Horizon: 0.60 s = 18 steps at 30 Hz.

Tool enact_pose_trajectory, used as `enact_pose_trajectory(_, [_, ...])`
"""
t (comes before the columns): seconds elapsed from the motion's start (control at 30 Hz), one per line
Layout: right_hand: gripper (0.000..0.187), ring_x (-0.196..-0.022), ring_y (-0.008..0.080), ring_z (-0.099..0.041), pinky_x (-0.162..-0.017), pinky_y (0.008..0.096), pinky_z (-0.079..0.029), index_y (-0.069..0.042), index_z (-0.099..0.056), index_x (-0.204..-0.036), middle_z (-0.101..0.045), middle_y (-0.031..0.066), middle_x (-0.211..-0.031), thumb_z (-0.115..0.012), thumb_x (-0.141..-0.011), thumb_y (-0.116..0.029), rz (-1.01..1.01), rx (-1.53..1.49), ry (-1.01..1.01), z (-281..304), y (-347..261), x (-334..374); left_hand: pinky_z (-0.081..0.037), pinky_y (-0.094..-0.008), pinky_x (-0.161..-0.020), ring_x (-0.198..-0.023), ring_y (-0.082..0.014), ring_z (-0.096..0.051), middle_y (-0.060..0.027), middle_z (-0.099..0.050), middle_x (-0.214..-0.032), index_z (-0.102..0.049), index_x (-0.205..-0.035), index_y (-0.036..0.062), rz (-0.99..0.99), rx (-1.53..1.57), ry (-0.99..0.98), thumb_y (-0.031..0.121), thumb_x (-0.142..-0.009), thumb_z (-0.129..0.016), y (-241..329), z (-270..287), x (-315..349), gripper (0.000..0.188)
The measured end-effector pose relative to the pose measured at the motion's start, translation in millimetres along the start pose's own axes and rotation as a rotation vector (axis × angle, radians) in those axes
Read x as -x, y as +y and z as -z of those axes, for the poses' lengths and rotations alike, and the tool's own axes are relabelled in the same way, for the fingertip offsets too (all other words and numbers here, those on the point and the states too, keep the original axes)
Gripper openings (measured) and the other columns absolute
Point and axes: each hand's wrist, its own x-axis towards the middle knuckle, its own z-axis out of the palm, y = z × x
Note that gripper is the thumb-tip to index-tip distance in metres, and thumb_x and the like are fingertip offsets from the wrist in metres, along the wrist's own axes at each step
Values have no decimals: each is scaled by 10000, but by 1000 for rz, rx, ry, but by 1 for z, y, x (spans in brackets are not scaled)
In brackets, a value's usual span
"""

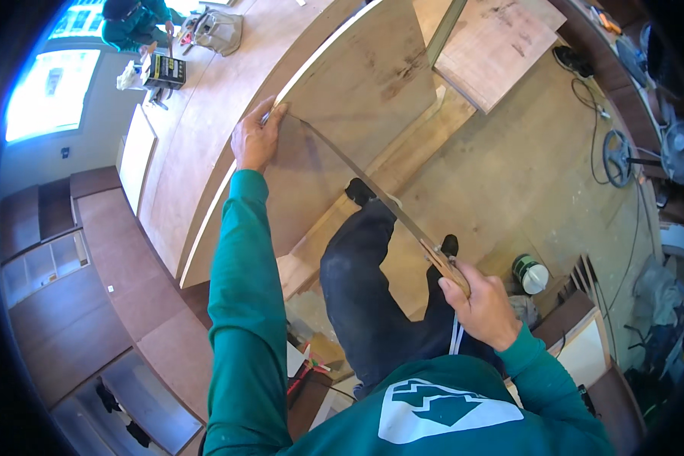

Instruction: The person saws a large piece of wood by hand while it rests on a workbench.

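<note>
My right hand (482, 304) is wrapped round the wooden handle of a handsaw (380, 191). Its long thin blade, seen nearly edge-on, runs up and left to the rim of a large wooden board (357, 83) with a pale edge. The blade's far end meets the board close to my left hand (257, 138). That hand is closed over the board's edge, thumb on the near face; some of its fingers are hidden behind the edge.
Beyond the board, a co-worker (137, 26) crouches on a wide wooden surface (205, 106) beside a dark can (164, 70) and a canvas bag (219, 32). A pale plank (422, 137) lies below the board. To the right stand a green-and-white tub (530, 273) and a fan (682, 148).
</note>
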Motion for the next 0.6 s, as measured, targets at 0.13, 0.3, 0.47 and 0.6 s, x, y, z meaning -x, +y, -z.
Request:
enact_pose_trajectory(0.13, [655,-901,549,-767,-820,641,-603,23,-759,-1349,-782,331,-940,-644,-1128,-584,59,10,38,-70,3,-145,-595,-390,-1050,-1163,-286,-821,-228,-860,-1244,-788,-1468,48,29,5,-55,555,-1071,-781,53,3,12,644])
enact_pose_trajectory(0.3, [666,-933,579,-754,-853,657,-603,32,-753,-1114,-779,345,-943,-612,-1127,-619,107,48,15,-114,-60,-246,-594,-369,-1047,-1164,-238,-808,-195,-865,-1254,-787,-1467,36,-23,123,-80,483,-1077,-804,14,13,1,594])
enact_pose_trajectory(0.47, [590,-852,541,-762,-769,625,-601,37,-755,-1243,-763,323,-863,-690,-1115,-535,130,-18,96,-74,0,-122,-596,-354,-1047,-1175,-213,-795,-194,-857,-1284,-778,-1486,36,40,102,-87,444,-1082,-812,24,10,-5,576])
enact_pose_trajectory(0.6, [532,-749,494,-767,-679,572,-604,-3,-738,-1369,-768,286,-842,-733,-1107,-466,12,29,5,2,7,-4,-597,-384,-1060,-1181,-257,-813,-201,-855,-1298,-778,-1486,41,29,42,-39,513,-1065,-808,27,11,2,633])
